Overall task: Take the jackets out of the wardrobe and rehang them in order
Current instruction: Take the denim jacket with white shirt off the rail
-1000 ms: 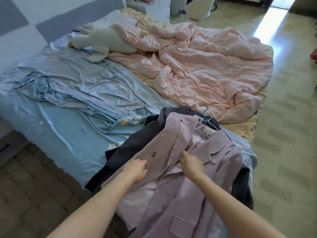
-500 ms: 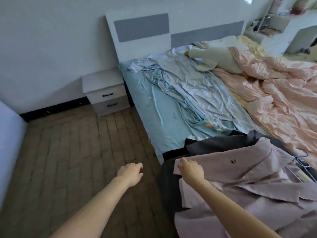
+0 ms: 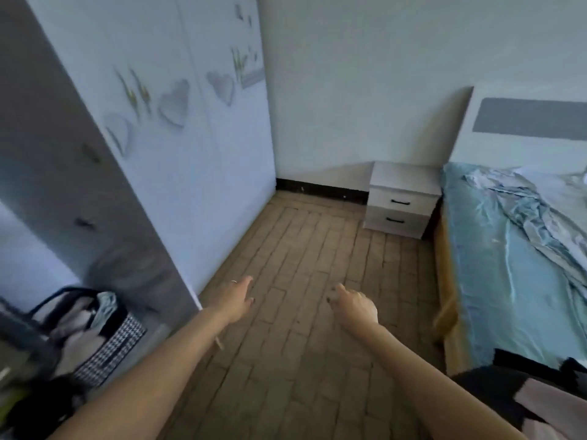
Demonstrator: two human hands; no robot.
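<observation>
The wardrobe (image 3: 178,128) fills the left side, with white doors carrying heart decorations and a grey door edge standing open toward me. The lilac jacket (image 3: 552,408) lies on a dark jacket (image 3: 495,385) at the bottom right corner, on the bed's foot. My left hand (image 3: 236,298) hangs over the brick floor near the wardrobe door, fingers stretched forward and holding nothing. My right hand (image 3: 354,304) is beside it, fingers loosely bent, also holding nothing. Both hands are well apart from the jackets.
A white two-drawer nightstand (image 3: 401,201) stands against the far wall beside the bed (image 3: 495,265) with its light blue sheet. A houndstooth bag (image 3: 104,341) stuffed with cloth sits at the wardrobe's bottom left. Brick floor (image 3: 305,249) lies between wardrobe and bed.
My view swung left from the bed to the wardrobe. Both hands let go of the lilac jacket and now hang over the floor, left hand first, then the right.
</observation>
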